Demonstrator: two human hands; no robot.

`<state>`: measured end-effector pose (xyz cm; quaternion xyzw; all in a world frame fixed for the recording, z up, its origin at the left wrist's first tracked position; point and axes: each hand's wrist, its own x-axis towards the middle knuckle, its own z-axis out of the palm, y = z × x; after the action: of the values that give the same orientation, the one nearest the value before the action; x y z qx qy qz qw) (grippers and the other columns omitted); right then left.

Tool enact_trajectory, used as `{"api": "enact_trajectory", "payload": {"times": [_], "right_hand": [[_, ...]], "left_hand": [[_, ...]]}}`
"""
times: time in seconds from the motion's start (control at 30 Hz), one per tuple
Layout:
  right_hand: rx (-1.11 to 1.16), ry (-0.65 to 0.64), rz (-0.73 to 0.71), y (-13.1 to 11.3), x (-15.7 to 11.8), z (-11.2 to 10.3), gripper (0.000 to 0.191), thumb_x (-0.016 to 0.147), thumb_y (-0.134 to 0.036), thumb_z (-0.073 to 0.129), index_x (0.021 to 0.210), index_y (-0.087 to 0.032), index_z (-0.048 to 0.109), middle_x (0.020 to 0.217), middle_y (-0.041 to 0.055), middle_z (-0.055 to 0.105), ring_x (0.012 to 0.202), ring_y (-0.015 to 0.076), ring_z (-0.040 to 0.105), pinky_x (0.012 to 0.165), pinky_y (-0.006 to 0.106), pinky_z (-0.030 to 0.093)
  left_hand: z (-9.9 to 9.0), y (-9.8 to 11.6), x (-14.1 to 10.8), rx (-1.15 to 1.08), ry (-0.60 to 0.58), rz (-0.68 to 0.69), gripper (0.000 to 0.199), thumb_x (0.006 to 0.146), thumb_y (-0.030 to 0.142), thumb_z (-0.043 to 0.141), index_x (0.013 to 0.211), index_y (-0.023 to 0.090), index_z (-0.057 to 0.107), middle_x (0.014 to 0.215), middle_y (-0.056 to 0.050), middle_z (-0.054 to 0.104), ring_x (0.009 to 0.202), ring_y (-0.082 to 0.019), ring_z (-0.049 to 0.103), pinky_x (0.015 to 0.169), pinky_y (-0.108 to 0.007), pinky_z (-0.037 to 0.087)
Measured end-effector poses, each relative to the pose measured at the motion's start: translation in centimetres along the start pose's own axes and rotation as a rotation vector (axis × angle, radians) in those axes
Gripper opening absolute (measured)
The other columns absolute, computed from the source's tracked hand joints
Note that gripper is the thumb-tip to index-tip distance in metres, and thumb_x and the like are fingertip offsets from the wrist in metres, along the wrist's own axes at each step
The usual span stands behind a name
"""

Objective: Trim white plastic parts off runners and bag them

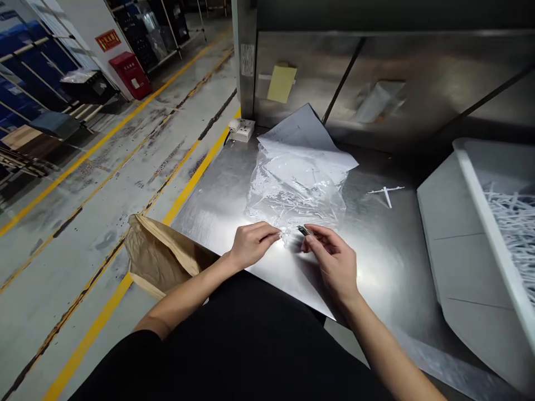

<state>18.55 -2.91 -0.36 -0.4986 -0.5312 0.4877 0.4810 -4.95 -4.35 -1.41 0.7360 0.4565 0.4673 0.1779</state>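
Observation:
My left hand (253, 243) is closed in a pinch at the front of the steel table, its fingertips on a small white plastic piece (285, 238). Just right of it, my right hand (336, 259) is closed around a small black tool (303, 230). The tool's tip points toward the white piece, with a narrow gap between them; most of its body is hidden in my fingers. Beyond both hands lies a clear plastic bag (296, 192) with small white parts in it. A white T-shaped plastic sprue (387, 196) lies farther right on the table.
A large white bin (434, 239) of white plastic sprues stands at the right. Paper sheets (307, 131) lie behind the bag, near a power socket (242, 130). An open brown sack (156, 256) is left of the table, beside the yellow-lined floor. A steel panel (376, 50) rises behind.

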Motion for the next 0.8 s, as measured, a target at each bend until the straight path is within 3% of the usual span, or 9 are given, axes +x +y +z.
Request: {"api": "enact_trajectory", "payload": {"times": [0.3,0.5,0.8], "right_hand": [[0.022,-0.048,0.046,0.2,0.4,-0.4,0.029,0.106,-0.051,0.075,0.116,-0.024,0.077,0.088,0.003,0.077,0.075,0.0204,0.074,0.077,0.039,0.063],[-0.137,-0.129,0.025,-0.1,0.8,-0.5,0.027,0.106,-0.05,0.073,0.109,-0.023,0.079,0.082,0.0032,0.074,0.072,0.02,0.068,0.065,0.034,0.052],[-0.086,-0.122,0.012,0.1,0.5,-0.4,0.024,0.105,-0.046,0.072,0.105,-0.023,0.079,0.088,0.0042,0.076,0.076,0.02,0.067,0.065,0.034,0.049]], "left_hand": [[-0.2,0.2,0.7,-0.153,-0.115,-0.117,0.017,0.111,0.03,0.074,0.109,0.019,0.087,0.096,-0.006,0.087,0.081,-0.017,0.081,0.07,-0.027,0.063],[0.0,0.2,0.9,-0.128,-0.14,-0.049,0.013,0.111,0.026,0.074,0.11,0.019,0.085,0.098,-0.006,0.087,0.086,-0.017,0.083,0.076,-0.028,0.065],[0.2,0.4,0.7,0.056,-0.115,0.102,0.013,0.112,0.026,0.073,0.106,0.019,0.082,0.096,-0.004,0.087,0.083,-0.017,0.084,0.074,-0.027,0.066]]}}
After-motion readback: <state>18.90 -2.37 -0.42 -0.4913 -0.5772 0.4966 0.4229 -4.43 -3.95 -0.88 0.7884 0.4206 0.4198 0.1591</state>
